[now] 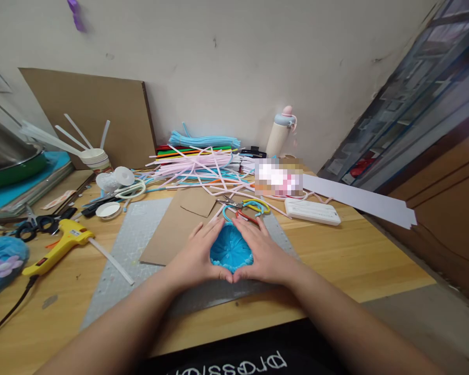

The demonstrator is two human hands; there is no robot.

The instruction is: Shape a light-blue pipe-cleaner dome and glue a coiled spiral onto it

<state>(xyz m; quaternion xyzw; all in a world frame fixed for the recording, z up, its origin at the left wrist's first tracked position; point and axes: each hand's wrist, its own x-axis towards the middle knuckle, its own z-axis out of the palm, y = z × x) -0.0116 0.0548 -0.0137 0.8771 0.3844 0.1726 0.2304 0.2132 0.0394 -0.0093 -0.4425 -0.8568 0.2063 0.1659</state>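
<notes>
Between my two hands is a round, hollow blue piece (231, 247), bowl-shaped with radial folds and a fuzzy rim. My left hand (202, 255) curves around its left side and my right hand (262, 254) around its right. The thumbs meet at the near edge, while the other fingers lie along the far sides. Just beyond the fingertips are pliers with yellow and blue handles (256, 207). Under the hands lie a brown cardboard sheet (166, 229) and a grey cutting mat (115, 265).
A yellow glue gun (58, 247) with a glue stick lies at left, near black-handled scissors (35, 226) and a wire spool (115, 179). Pink and blue pipe cleaners (203, 166) pile up by the wall. A bottle (279, 133) and white box (312, 211) are at right.
</notes>
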